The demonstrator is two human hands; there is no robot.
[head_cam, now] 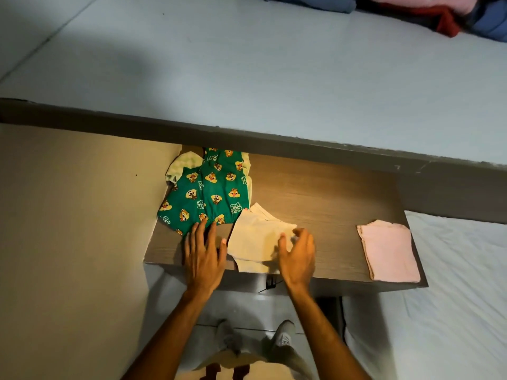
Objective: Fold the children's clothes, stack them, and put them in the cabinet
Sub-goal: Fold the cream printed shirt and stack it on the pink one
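With one pink folded garment (389, 249) done at the bench's (329, 187) right, your left hand (204, 253) lies flat by the unfolded green printed top (208, 193) while your right hand (297, 256), fingers loosely spread, works the cream garment (255, 239); stacking and the cabinet remain.
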